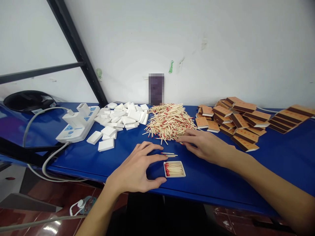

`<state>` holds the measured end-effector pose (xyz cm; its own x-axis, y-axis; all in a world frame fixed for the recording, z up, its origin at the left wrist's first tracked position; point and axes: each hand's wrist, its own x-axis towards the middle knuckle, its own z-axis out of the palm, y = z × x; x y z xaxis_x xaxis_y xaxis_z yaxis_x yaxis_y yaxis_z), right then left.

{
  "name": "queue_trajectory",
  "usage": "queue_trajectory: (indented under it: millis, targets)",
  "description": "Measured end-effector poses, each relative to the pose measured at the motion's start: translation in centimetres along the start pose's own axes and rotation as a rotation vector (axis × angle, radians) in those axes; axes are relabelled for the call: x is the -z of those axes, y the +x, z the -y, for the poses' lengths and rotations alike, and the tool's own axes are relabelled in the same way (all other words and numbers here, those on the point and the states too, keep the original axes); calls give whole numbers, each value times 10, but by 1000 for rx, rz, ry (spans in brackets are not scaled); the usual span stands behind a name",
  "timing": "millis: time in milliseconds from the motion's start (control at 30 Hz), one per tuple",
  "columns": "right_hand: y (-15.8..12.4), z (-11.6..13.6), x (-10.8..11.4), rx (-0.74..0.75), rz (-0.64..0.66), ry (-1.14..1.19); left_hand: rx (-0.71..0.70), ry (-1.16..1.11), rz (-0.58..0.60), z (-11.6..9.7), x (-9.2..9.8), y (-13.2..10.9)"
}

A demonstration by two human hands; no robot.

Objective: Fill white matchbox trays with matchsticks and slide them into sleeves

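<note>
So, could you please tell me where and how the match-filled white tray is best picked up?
I'd probably grip the white tray by its left and right end walls, from above: it lies flat and open-topped, holding matches, with loose matches just beyond its far wall.

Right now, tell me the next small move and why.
Perhaps gather the loose matches with the left hand and lay them in the white tray: they lie just beyond it, apart from the match pile, close to that hand.
</note>
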<state>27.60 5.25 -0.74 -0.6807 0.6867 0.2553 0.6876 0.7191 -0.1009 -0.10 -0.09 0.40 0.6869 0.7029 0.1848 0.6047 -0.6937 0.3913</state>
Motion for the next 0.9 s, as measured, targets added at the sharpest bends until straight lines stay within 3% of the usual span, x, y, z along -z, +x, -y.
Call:
queue_trajectory:
  millis: [167, 333, 900]
  targets:
    - [4, 1, 3, 34, 59, -186, 0, 4, 9, 1, 0, 0]
    - [6, 0, 4, 70, 46, -211, -12, 8, 6, 1, -1, 1]
    - [6, 20, -9, 18, 6, 66, -18, 0, 10, 1, -1, 1]
